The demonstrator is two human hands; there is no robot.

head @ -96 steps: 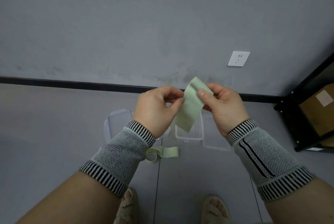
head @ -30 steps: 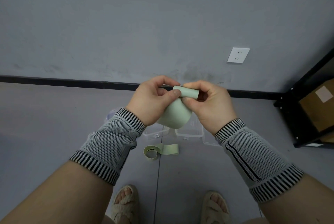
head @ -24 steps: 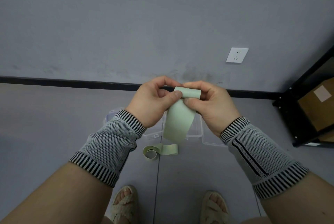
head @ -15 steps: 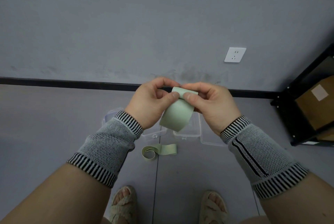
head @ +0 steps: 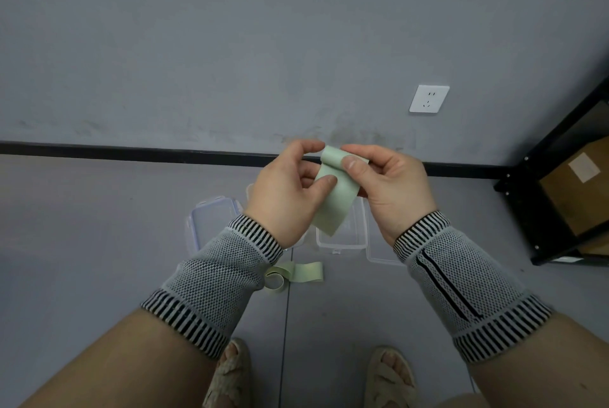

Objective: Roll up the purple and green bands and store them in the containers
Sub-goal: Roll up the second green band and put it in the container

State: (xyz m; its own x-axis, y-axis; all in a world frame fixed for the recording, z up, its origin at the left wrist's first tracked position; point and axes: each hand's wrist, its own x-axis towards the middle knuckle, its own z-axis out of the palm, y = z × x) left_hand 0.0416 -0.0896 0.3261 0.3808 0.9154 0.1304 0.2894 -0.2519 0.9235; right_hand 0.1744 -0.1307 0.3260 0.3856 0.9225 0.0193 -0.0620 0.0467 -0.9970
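The left hand (head: 290, 193) is curled round the near edge of a pale green band (head: 336, 200), its thumb tip pressed flat on the band's face and its forefinger arched over the top; the right hand (head: 392, 190) pinches the band's upper end, thumb on the front where the strip folds over into the start of a roll, the other fingers bent behind it; both hands meet at chest height, their fingertips just beside each other at the fold; the loose tail of the band hangs down and slightly left between the two wrists, its lower end in front of a clear container (head: 342, 239) on the floor; each wrist wears a grey mesh knitted wrist support with black-and-white striped cuffs, the left one (head: 217, 279) and the right one (head: 468, 289); on the grey floor (head: 82, 243) below, a second green band (head: 296, 274) lies partly curled at its left end, just beside the left wrist support as seen from above; a clear lid with clips (head: 211, 223) lies to the left of the container, and another clear lid or tray (head: 382, 249) lies just to its right, touching or nearly so; two feet in woven sandals (head: 389, 378) stand at the bottom edge; a black skirting strip (head: 131, 152) runs along the grey wall, which carries a white socket (head: 428, 98); a black metal shelf (head: 534, 210) with a cardboard box (head: 583, 183) stands at the right.
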